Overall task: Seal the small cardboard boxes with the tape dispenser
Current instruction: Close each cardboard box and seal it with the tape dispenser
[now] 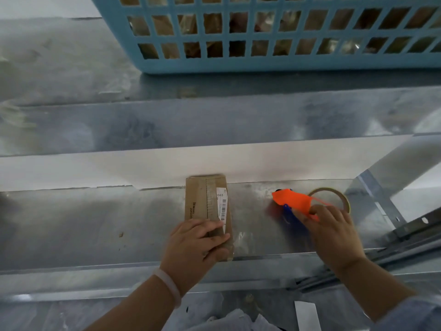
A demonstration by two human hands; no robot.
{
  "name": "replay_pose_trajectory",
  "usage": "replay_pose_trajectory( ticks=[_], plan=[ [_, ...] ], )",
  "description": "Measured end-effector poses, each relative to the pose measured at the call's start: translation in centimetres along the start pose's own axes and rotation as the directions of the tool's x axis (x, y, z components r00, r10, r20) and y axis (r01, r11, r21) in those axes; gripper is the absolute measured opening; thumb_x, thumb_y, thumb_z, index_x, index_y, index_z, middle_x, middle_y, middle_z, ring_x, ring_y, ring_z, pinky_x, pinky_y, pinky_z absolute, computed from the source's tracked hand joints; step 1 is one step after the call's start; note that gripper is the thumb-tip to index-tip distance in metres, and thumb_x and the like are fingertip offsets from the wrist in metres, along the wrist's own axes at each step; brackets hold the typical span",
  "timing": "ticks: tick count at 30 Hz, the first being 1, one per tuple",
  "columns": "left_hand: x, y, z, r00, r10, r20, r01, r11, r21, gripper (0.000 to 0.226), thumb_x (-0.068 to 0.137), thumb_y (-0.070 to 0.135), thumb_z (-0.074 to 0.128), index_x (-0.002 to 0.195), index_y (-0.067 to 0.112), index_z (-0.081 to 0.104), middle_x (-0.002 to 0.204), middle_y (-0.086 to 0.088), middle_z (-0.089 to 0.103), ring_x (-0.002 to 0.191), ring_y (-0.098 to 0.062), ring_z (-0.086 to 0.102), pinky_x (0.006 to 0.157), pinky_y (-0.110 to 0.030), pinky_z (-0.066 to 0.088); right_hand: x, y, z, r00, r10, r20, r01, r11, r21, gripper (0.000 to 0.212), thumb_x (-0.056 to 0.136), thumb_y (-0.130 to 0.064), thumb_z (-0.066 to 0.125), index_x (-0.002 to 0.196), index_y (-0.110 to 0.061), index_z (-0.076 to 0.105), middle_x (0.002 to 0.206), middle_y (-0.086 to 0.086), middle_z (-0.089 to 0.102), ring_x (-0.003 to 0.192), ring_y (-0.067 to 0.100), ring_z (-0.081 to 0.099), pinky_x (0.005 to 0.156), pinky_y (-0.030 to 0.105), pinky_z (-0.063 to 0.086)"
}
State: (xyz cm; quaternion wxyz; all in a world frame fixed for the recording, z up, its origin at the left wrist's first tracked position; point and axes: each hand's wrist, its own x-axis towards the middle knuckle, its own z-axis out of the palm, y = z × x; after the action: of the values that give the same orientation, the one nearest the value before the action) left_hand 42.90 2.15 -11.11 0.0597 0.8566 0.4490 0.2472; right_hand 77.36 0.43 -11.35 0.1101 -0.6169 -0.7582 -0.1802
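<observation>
A small brown cardboard box point(205, 199) lies flat on the metal work surface point(95, 216), with a white barcode label near its right edge. My left hand point(195, 242) presses on the box's near end, fingers wrapped over it. To the right, an orange tape dispenser point(291, 199) with a blue part and a roll of clear tape point(334, 194) rests on the surface. My right hand point(334, 232) grips the dispenser from the near side, covering its handle.
A blue plastic lattice basket point(262, 60) holding brown packages stands at the back on a raised metal ledge. A metal bracket and rail point(391, 223) run along the right. White paper scraps point(307, 316) lie below the front edge.
</observation>
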Motion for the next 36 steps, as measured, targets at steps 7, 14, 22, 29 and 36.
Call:
replay_pose_trajectory(
  ticks=[7,14,22,29,36],
  plan=[
    [0.1,-0.2,0.2,1.0,-0.02,-0.018,0.019,0.999,-0.045,0.032,0.085,0.06,0.054,0.103,0.041,0.073,0.118,0.024,0.063,0.108,-0.007,0.056,0.091,-0.036,0.046,-1.7,-4.5,1.0,0.983,0.081,0.168,-0.076,0.997,-0.034,0.05,0.078,-0.026,0.045,0.121,-0.014,0.068,0.114,0.02,0.059,0.095,0.039,0.058,0.086,0.05,0.046],
    [0.2,-0.3,0.6,0.997,-0.077,-0.021,0.073,0.985,-0.159,0.042,0.084,0.069,0.048,0.103,0.041,0.072,0.12,0.027,0.059,0.112,-0.004,0.051,0.095,-0.034,0.04,-1.2,-8.2,-2.0,0.948,0.308,0.079,-0.295,0.761,0.578,0.044,0.082,-0.015,0.039,0.117,-0.013,0.066,0.119,0.003,0.058,0.107,0.021,0.053,0.098,0.035,0.044],
    [0.2,-0.4,0.7,0.995,-0.098,-0.024,0.093,0.982,-0.164,0.047,0.075,0.061,0.063,0.113,0.033,0.069,0.119,0.023,0.063,0.111,-0.003,0.055,0.097,-0.034,0.046,1.9,-17.0,-5.9,0.692,0.134,0.709,-0.702,-0.104,0.705,0.058,0.102,-0.023,0.044,0.152,-0.034,0.018,0.153,-0.022,0.022,0.142,-0.005,0.02,0.12,0.025,0.017],
    [0.6,-0.2,0.4,0.998,-0.058,-0.037,0.051,0.982,-0.182,0.039,0.081,0.053,0.063,0.107,0.025,0.073,0.115,0.019,0.065,0.109,-0.002,0.056,0.095,-0.03,0.047,3.0,-19.1,-4.1,0.548,0.046,0.835,-0.83,-0.097,0.55,0.051,0.104,-0.041,0.025,0.15,-0.04,0.002,0.15,-0.015,0.028,0.141,0.009,0.029,0.108,0.016,0.02],
    [0.4,-0.7,0.3,0.998,0.017,-0.059,-0.029,0.976,-0.215,0.028,0.092,0.031,0.055,0.111,0.021,0.073,0.12,0.015,0.065,0.115,-0.004,0.055,0.098,-0.032,0.044,3.4,-18.9,-3.5,0.582,0.02,0.813,-0.803,-0.143,0.579,0.055,0.102,-0.042,0.027,0.153,-0.035,0.006,0.158,-0.01,0.019,0.144,0.006,0.019,0.111,0.018,0.015]
  ],
)
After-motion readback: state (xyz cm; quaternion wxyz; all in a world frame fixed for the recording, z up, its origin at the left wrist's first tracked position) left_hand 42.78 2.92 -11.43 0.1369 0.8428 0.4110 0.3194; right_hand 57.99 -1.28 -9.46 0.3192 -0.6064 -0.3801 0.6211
